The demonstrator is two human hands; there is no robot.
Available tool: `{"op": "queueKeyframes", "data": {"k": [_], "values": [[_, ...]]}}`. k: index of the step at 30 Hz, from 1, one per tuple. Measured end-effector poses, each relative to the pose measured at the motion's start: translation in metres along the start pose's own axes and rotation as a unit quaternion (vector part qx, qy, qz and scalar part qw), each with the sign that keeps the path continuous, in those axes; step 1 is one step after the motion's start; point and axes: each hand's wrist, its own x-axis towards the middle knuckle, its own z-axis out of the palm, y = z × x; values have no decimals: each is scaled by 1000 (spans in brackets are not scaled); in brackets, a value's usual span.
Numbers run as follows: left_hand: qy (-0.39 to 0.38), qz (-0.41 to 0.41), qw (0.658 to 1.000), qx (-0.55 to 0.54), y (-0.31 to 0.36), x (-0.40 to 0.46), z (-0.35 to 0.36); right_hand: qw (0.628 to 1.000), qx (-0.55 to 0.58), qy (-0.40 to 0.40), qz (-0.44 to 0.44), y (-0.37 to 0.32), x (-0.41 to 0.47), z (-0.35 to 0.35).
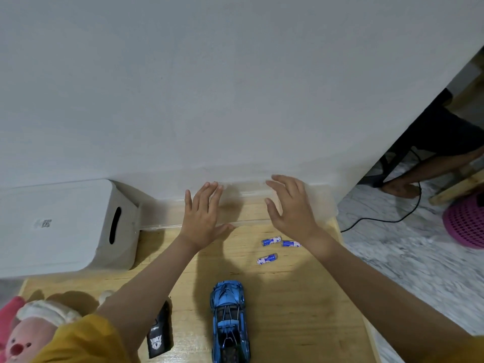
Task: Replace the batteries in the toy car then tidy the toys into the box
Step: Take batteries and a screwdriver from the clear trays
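Reaching fwd, both hands over clear plastic box [235, 205] at 12 o'clock by wall: L hand [203, 213] and R hand [290, 208] w/ fingers spread wide, holding nothing; contact w/ box unclear. Blue toy car [230, 320] at 6 o'clock on wooden table [301, 310]. Three blue batteries [271, 241] betw. car and box, approx 1 o'clock of car. Black remote [159, 334] at 9 o'clock of car; pink plush [23, 336] beyond it.
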Motion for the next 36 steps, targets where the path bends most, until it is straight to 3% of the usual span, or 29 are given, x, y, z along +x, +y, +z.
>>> {"op": "queueKeyframes", "data": {"k": [7,19,28,36], "values": [[65,13,997,-26,13,-2,-8,990,-57,-121,-48,2,14,12],[-92,26,988,-120,25,-4,-10,962,-97,-255,-17,3,-24,26],[-145,14,983,-115,26,1,-14,962,-81,-259,20,5,-30,36],[-137,26,984,-109,24,-2,-11,959,-101,-266,16,2,-30,34]]}}
